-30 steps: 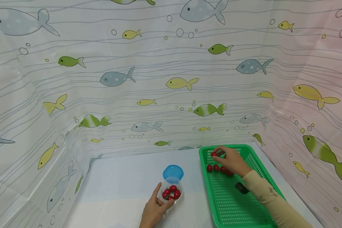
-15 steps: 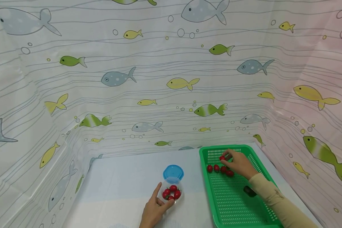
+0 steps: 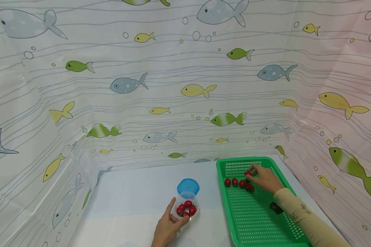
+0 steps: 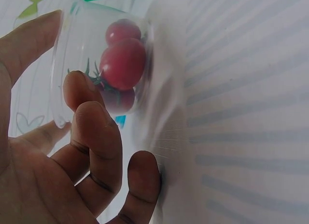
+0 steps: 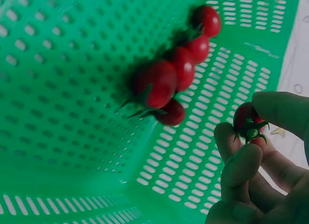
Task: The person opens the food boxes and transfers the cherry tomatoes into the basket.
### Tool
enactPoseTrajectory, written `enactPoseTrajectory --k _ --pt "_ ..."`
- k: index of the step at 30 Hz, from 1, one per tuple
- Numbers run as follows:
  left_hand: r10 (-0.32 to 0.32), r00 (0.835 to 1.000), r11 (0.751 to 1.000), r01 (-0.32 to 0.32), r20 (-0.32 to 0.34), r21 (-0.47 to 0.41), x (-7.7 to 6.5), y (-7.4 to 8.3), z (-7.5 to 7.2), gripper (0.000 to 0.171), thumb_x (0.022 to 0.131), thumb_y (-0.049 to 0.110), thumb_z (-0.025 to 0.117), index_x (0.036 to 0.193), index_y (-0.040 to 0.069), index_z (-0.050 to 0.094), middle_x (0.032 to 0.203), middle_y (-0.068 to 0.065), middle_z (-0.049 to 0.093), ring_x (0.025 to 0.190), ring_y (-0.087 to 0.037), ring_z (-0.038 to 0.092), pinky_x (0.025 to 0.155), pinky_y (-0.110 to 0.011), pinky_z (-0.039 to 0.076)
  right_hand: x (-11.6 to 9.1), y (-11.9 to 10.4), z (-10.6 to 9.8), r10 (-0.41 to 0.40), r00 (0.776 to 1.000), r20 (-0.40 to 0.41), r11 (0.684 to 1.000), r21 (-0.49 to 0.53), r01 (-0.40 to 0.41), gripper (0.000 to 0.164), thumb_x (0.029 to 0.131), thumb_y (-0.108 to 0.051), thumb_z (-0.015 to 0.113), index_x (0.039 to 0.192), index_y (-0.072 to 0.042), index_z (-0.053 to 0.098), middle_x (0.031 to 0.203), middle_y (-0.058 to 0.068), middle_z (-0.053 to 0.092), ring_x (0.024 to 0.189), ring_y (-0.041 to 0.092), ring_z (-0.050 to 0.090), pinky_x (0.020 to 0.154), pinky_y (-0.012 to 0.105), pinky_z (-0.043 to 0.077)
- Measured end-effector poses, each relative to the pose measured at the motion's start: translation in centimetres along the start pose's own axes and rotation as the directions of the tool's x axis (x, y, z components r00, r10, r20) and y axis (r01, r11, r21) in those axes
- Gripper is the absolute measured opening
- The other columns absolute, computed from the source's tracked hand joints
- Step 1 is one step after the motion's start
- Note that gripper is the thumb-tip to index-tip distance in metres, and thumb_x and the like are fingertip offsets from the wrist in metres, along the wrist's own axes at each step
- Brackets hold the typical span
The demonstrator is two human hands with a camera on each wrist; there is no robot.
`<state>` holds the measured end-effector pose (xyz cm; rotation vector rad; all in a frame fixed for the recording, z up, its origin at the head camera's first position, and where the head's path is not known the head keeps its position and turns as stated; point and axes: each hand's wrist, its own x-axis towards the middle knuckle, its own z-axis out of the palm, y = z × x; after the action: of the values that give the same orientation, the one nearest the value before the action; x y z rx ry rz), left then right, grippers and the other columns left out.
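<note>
My left hand (image 3: 168,224) holds a small clear plastic container (image 4: 91,21) by its sides, thumb and fingers spread around it. Inside lie several red cherry tomatoes (image 3: 188,204), some with green stems. Over the far end of the green basket (image 3: 227,219), my right hand (image 3: 262,178) pinches one cherry tomato (image 5: 244,114) between thumb and fingertips, its green calyx showing in the right wrist view. Below that hand, several more cherry tomatoes (image 5: 181,67) sit in a row in the basket, near its far wall.
A blue lid (image 3: 188,187) lies on the white table (image 3: 133,199) just beyond the container. A dark rounded object (image 3: 276,208) shows beside the right wrist. Fish-patterned sheeting (image 3: 160,68) walls the table at the back and sides.
My right hand has moved to the right and slightly nearer within the basket, still pinching the cherry tomato. The left hand and the container stay in place.
</note>
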<state>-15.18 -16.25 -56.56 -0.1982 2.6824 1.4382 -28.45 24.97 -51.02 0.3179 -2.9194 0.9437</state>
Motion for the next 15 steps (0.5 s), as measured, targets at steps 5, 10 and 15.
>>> enactPoseTrajectory --k 5,10,15 --pt "-0.007 1.000 1.000 0.007 0.000 -0.001 -0.1 0.1 0.0 0.098 0.083 0.057 0.078 0.159 0.013 0.034 0.070 0.000 0.055 0.062 -0.016 0.051 0.053 -0.031 0.043 0.1 1.1 0.5 0.004 1.000 0.013 1.000 -0.010 -0.004 0.021 0.092 -0.023 0.077 0.103 -0.010 0.066 0.089 0.005 0.073 0.076 0.017 0.066 0.064 0.039 0.050" --pt "-0.005 1.000 1.000 0.005 -0.001 -0.009 -0.2 0.2 -0.1 0.098 0.083 0.057 0.078 0.159 0.013 0.034 0.070 0.000 0.055 0.062 -0.017 0.051 0.052 -0.031 0.043 0.2 1.9 0.8 0.007 0.999 0.032 1.000 -0.013 -0.006 0.021 0.092 -0.021 0.077 0.104 -0.008 0.066 0.088 0.004 0.072 0.076 0.018 0.065 0.064 0.040 0.050" --pt "-0.016 1.000 1.000 0.016 -0.002 -0.002 -0.1 0.2 0.0 0.099 0.083 0.058 0.078 0.158 0.013 0.034 0.071 -0.001 0.055 0.063 -0.017 0.051 0.053 -0.031 0.043 0.2 2.3 1.0 0.017 0.999 0.041 1.000 -0.017 -0.016 0.021 0.091 -0.019 0.076 0.104 -0.006 0.065 0.089 0.006 0.072 0.078 0.020 0.067 0.065 0.041 0.052"
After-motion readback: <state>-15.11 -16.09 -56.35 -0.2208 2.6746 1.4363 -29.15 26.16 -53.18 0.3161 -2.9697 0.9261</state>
